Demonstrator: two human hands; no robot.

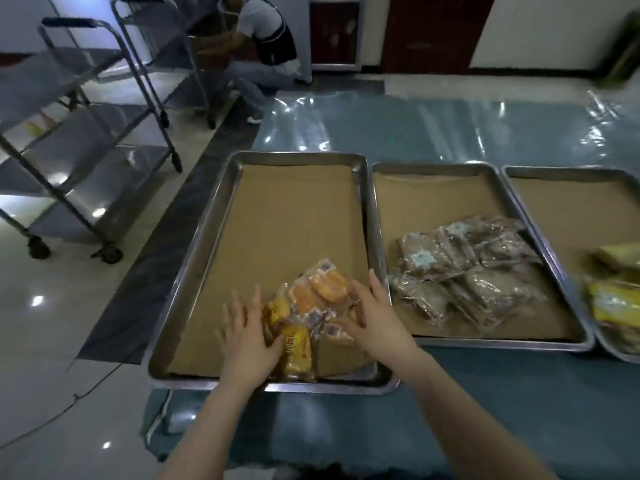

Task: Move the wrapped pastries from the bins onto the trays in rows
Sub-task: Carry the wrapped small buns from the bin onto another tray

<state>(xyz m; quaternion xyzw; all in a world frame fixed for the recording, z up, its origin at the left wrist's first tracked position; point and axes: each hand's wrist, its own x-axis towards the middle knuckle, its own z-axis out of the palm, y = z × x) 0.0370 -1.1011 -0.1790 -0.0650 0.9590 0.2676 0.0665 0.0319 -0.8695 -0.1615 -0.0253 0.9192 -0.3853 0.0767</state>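
Observation:
A small heap of orange and yellow wrapped pastries [320, 292] lies at the near end of the left steel tray [207, 237], which is lined with brown paper. My left hand [246, 330] rests with straight fingers on the heap's left side. My right hand [374, 317] touches its right side, fingers spread. The middle tray [381, 220] holds a pile of brown wrapped pastries [474, 268]. On the right tray [526, 174], cut by the frame edge, lie yellow wrapped pastries [613, 299]. No bin is in view.
The trays sit side by side on a table covered in blue cloth under clear plastic [433, 133]. Steel trolleys [79, 150] stand on the tiled floor to the left. A person [256, 46] crouches at the back. A cable [69, 400] runs across the floor.

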